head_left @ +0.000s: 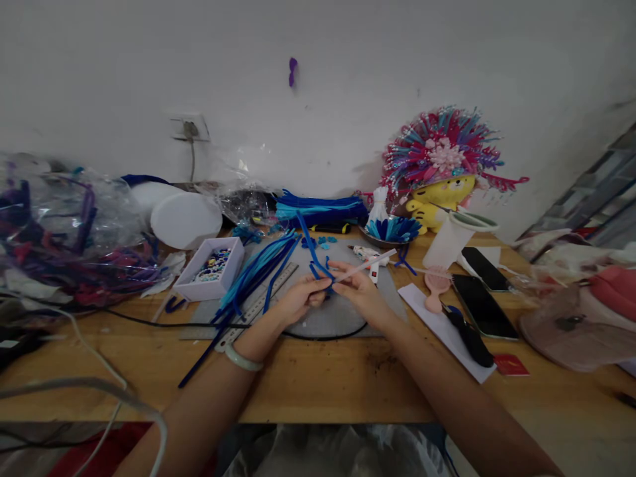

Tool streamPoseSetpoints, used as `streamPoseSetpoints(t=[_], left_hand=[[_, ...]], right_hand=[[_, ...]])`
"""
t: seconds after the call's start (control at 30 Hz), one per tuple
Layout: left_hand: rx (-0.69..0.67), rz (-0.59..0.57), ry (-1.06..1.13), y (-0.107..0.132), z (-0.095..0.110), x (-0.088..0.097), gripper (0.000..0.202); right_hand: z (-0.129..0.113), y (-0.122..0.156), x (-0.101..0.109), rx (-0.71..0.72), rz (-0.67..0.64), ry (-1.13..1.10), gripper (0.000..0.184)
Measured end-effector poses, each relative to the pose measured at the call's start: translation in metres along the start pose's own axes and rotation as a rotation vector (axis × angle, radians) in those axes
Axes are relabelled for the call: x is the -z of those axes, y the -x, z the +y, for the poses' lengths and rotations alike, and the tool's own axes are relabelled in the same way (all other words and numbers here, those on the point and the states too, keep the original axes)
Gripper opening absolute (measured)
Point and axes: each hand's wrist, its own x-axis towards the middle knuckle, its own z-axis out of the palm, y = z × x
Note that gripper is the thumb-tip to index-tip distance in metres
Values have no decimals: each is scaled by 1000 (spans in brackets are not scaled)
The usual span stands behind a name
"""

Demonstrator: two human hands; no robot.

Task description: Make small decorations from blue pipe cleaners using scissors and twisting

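My left hand [304, 297] is closed, its thumb and fingers pinching a bent bundle of blue pipe cleaners [309, 238] above the grey mat [387, 306]. Against the same bundle, my right hand [360, 295] is closed too, with a pale translucent stick [370, 264] running from its fingertips up to the right. Its fingertips meet the blue pieces, but their exact grip is partly hidden. Loose blue and light-blue pipe cleaners [263, 265] fan out left of my hands, partly over a metal ruler [258, 306]. Small blue shapes [324, 242] lie just behind.
A white box of beads [211, 271] stands left. Behind are pipe-cleaner bundles [318, 211], a bowl of blue pieces [392, 230] and a glue gun [370, 256]. Phones [484, 306], a pink brush [437, 288] and a decorated yellow plush [442, 195] are right. A black cable [163, 324] crosses the table.
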Motion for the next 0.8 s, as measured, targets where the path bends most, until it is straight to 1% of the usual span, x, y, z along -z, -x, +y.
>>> streamPoseSetpoints(t=[0.1, 0.17, 0.23, 0.3, 0.33, 0.4, 0.43, 0.5, 0.57, 0.63, 0.7, 0.73, 0.8], left_hand=[[-52, 49, -120, -2, -3, -1, 24], [-124, 90, -289, -3, -5, -1, 21], [-245, 140, -540, -3, -6, -1, 20], [-356, 213, -853, -2, -7, -1, 22], [-390, 255, -1017, -1, -6, -1, 24], [-416, 318, -1311, 1, -6, -1, 27], [-423, 323, -1422, 3, -5, -1, 28], [-436, 308, -1544, 5, -4, 0, 28], [-425, 321, -1535, 6, -3, 0, 28], [-397, 359, -1415, 5, -1, 0, 25], [-394, 335, -1199, 3, 0, 0, 21], [-397, 298, -1070, 2, 1, -1, 19], [-379, 212, -794, 1, 1, -1, 20]], right_hand=[[1, -2, -2, -88, -1, -137, 36], [2, -3, -2, -140, 20, -247, 35], [3, -4, -2, -199, 76, -387, 28], [4, -6, -1, -289, 144, -506, 18], [5, -6, 0, -348, 162, -529, 15], [6, -7, 3, -463, 139, -489, 11], [7, -7, 4, -496, 101, -440, 10], [7, -7, 7, -486, 8, -343, 8], [8, -8, 10, -431, -70, -264, 7], [9, -9, 13, -383, -144, -141, 7], [11, -11, 16, -312, -178, 63, 7], [12, -12, 17, -253, -171, 177, 8], [14, -14, 19, -89, -124, 378, 13]])
